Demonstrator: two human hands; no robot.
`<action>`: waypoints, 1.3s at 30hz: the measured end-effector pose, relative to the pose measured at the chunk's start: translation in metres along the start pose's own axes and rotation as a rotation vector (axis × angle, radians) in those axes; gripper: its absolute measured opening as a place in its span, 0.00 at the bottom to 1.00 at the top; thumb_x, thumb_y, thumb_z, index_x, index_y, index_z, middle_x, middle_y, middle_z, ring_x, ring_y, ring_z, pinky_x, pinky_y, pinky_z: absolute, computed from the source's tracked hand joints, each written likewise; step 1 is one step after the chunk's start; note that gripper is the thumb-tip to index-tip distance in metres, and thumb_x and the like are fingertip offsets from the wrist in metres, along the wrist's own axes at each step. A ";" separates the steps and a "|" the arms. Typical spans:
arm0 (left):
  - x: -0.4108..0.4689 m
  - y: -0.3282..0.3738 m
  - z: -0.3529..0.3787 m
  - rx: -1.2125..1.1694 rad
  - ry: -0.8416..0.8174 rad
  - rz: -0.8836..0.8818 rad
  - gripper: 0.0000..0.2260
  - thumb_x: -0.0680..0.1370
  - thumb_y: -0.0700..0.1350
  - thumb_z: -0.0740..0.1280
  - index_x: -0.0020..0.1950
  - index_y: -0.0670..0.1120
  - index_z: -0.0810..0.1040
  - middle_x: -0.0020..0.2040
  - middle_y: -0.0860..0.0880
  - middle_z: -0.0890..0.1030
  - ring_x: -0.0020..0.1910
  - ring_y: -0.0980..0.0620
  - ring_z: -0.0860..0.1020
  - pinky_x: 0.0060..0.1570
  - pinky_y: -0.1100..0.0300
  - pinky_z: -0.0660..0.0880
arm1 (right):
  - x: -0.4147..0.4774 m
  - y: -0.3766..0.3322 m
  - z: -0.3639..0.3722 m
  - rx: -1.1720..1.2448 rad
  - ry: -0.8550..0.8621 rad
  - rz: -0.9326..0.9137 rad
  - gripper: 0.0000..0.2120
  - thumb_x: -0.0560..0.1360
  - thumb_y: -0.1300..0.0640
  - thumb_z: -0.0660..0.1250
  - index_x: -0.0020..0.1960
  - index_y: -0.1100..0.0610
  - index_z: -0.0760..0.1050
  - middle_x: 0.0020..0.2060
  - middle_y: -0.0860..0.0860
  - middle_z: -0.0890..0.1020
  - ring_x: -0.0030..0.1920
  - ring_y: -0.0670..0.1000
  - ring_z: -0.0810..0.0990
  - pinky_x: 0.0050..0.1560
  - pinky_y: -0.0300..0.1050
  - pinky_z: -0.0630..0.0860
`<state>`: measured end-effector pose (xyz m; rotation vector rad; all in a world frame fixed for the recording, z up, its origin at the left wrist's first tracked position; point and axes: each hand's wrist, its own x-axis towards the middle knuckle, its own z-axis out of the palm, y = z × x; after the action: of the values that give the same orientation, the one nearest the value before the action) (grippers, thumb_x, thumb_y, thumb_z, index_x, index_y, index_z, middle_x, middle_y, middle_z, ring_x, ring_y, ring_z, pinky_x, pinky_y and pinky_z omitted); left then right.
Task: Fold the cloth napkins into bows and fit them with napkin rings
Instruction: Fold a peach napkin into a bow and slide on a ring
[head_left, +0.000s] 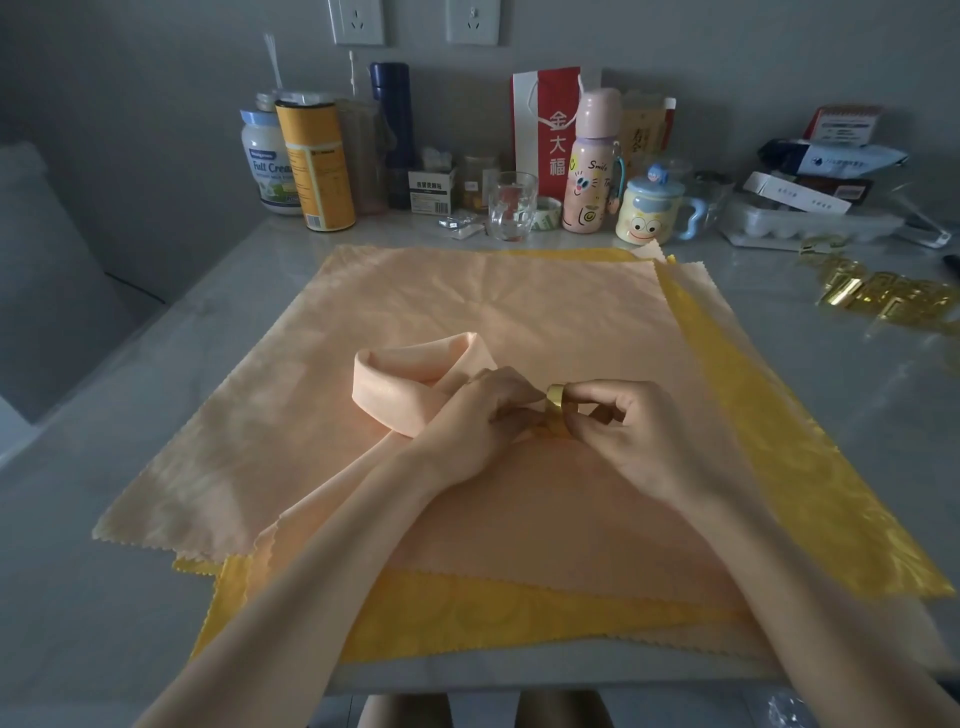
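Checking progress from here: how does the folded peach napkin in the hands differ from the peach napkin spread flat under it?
The folded napkin is a narrow band looped up at its left; the flat napkin lies spread open. The left hand pinches the folded napkin and the right hand holds a gold ring at it; the flat napkin has no ring. Both are peach.
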<state>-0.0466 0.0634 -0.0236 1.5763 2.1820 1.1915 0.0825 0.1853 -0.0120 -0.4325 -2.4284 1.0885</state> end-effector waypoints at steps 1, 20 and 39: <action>0.001 -0.003 -0.001 0.066 -0.007 0.008 0.06 0.75 0.46 0.65 0.47 0.49 0.82 0.44 0.59 0.76 0.51 0.54 0.75 0.60 0.54 0.67 | 0.000 0.001 0.001 0.004 -0.012 -0.004 0.10 0.73 0.62 0.68 0.52 0.53 0.83 0.39 0.45 0.83 0.31 0.39 0.74 0.34 0.30 0.68; -0.005 0.011 0.003 0.258 0.134 0.153 0.22 0.67 0.52 0.70 0.59 0.46 0.76 0.55 0.51 0.80 0.56 0.50 0.76 0.57 0.58 0.63 | 0.005 0.007 0.013 0.118 0.096 -0.029 0.08 0.74 0.60 0.68 0.41 0.48 0.77 0.32 0.43 0.79 0.34 0.45 0.77 0.37 0.44 0.72; -0.012 -0.017 -0.038 0.258 0.279 -0.064 0.21 0.70 0.50 0.74 0.62 0.53 0.75 0.53 0.56 0.77 0.57 0.55 0.75 0.58 0.63 0.55 | 0.003 -0.020 -0.008 -0.350 -0.290 0.091 0.08 0.76 0.60 0.61 0.41 0.52 0.76 0.33 0.45 0.78 0.37 0.46 0.76 0.39 0.38 0.70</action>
<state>-0.0752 0.0327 -0.0138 1.4918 2.6366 1.2144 0.0819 0.1788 0.0091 -0.5311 -2.8975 0.8041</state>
